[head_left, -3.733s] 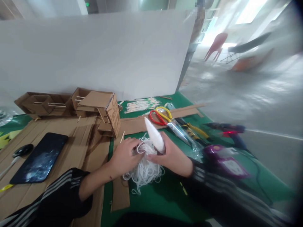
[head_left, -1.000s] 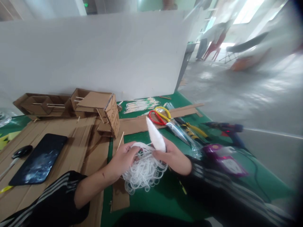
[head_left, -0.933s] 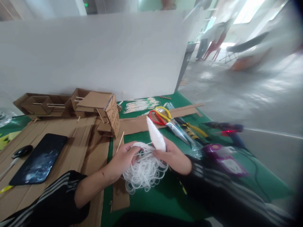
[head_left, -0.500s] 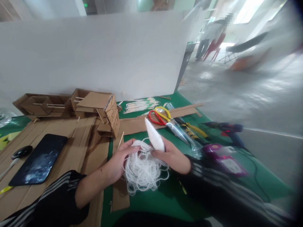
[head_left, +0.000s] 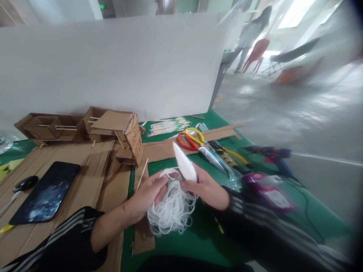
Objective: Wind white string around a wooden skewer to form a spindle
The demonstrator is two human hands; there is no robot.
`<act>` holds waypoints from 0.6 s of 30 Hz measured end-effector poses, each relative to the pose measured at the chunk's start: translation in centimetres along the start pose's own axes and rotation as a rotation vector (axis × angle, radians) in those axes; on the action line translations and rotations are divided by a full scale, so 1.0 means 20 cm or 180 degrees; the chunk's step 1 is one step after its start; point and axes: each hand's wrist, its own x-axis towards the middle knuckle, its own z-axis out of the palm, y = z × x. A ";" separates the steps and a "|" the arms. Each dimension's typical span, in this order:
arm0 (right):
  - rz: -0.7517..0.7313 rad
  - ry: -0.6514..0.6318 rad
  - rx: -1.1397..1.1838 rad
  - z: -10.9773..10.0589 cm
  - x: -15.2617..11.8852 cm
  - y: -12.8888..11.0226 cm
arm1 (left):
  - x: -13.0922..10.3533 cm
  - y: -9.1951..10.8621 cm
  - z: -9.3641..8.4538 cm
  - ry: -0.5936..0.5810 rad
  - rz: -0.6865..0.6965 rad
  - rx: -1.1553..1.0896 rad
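Observation:
A loose, tangled bundle of white string (head_left: 172, 209) hangs between my hands above the green table. My left hand (head_left: 154, 189) is closed on the upper left of the bundle, thumb pressed over the strands. In my right hand (head_left: 205, 187) is a white, pointed, cone-shaped piece (head_left: 184, 162), its tip slanting up and to the left; some strands run against these fingers too. Whether the cone is wound string I cannot tell. Just beyond the cone lie scissors (head_left: 211, 158) with one red and one yellow handle.
Cardboard box structures (head_left: 113, 126) stand at the back left, before a white panel (head_left: 113, 68). A black phone (head_left: 47, 192) lies on cardboard. Pliers (head_left: 235, 156), a glue gun (head_left: 272, 155) and a purple package (head_left: 269, 189) are on the right. Behind, a person (head_left: 251, 36) stands near a red chair (head_left: 258, 53).
My left hand has shifted slightly right and down on the string, and the bundle hangs narrower. My right hand and the cone have barely moved. The person in the background has changed posture.

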 end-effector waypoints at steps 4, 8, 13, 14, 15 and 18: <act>0.0001 -0.0007 -0.0014 0.00 -0.01 0.00 | 0.01 -0.01 0.01 0.0065 0.0041 0.0236; -0.0027 -0.0030 0.0096 0.00 -0.02 0.01 | 0.02 -0.02 0.02 0.0248 0.0032 0.0180; -0.0216 -0.0028 0.0100 0.01 -0.02 0.01 | 0.01 -0.02 0.01 0.0350 0.0417 0.0512; -0.0226 -0.0039 0.0055 0.01 -0.02 0.01 | 0.00 -0.02 0.01 0.0353 0.0489 0.0593; -0.0221 -0.0052 -0.0009 0.01 -0.02 0.01 | 0.00 -0.02 0.01 0.0349 0.0553 0.0679; -0.0187 -0.0009 -0.0304 0.02 -0.02 0.00 | -0.01 -0.02 0.02 0.0311 0.0752 0.0901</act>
